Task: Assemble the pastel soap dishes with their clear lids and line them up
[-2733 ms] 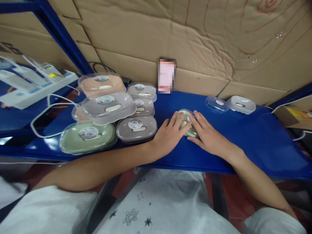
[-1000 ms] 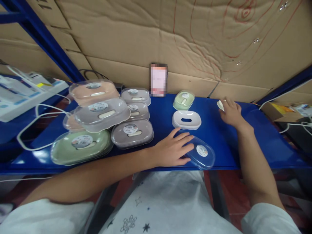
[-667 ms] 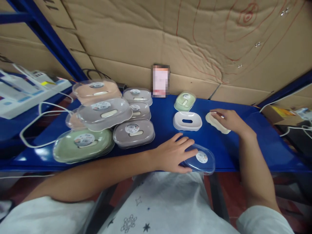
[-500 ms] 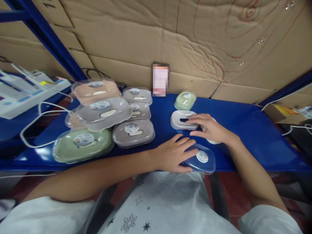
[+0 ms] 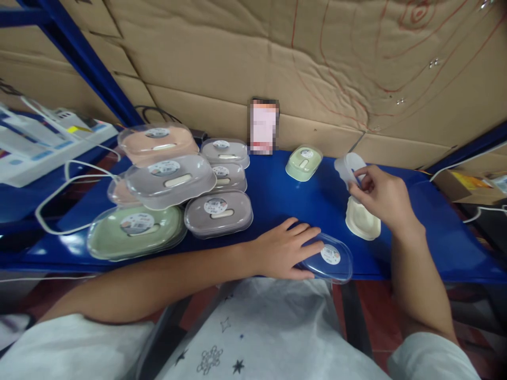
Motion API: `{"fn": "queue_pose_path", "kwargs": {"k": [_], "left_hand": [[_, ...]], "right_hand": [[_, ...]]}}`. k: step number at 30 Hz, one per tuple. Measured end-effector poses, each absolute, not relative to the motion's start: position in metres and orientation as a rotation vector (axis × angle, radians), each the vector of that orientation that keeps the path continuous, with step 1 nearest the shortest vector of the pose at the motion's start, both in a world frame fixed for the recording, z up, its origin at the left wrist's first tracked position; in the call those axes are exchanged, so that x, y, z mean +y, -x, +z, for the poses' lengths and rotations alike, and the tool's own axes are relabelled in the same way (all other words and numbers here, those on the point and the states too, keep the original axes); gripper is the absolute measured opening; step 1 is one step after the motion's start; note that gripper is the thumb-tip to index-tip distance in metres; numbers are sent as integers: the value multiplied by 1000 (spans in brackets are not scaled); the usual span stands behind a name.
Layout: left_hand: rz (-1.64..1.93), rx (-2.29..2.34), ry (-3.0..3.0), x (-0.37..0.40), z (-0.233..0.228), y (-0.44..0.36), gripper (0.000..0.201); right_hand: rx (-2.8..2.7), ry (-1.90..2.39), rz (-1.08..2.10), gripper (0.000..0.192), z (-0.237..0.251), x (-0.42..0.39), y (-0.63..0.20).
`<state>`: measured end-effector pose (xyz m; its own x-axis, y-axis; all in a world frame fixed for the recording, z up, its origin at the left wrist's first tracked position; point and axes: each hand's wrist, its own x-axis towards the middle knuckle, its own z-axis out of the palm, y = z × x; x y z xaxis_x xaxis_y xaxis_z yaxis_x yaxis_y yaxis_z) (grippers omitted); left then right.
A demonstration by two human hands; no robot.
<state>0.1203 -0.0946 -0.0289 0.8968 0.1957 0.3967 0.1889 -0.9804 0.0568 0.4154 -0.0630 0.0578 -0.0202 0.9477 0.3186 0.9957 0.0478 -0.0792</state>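
Note:
My right hand [image 5: 382, 195] grips a pale grey soap box tray [image 5: 344, 168] with a slot in it, tilted up on its side. Just below it, a cream soap box base [image 5: 363, 220] rests on the blue table. Fingers spread, my left hand [image 5: 287, 250] lies on the left end of a clear plastic lid [image 5: 335, 258] near the table's front edge. The lid has a round label with a barcode. A small green soap box [image 5: 304, 162] with a clear lid stands farther back.
Stacked lidded soap boxes in grey [image 5: 219, 211], green [image 5: 137, 232] and peach [image 5: 158, 142] fill the left of the blue table [image 5: 269, 184]. A phone [image 5: 263, 126] leans on the cardboard wall. A white power strip [image 5: 59, 142] with cables lies far left; a small carton [image 5: 467, 187] stands right.
My right hand has lifted the grey tray off the table and carried it right, tilting it above the cream base. My left hand stays on the clear lid.

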Motion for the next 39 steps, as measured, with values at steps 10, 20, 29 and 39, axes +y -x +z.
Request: {"fn": "queue_pose_path", "kwargs": {"k": [10,20,29,39], "left_hand": [[621,913,-2945,-95,-30,-121,54],[644,612,-3064,-91,-26,-120,51],[617,340,-3077,-90,-35,-119,40],[710,342,-3051,-90,-37,-120,25]], "right_hand": [[-1849,2745,-80,51,42,-41,-466],[-2451,1703,102,40,22,-37,-408],[-2103,2197,-438,30,48,-78,-405],[-2343,2000,33,30,32,-77,-388]]}}
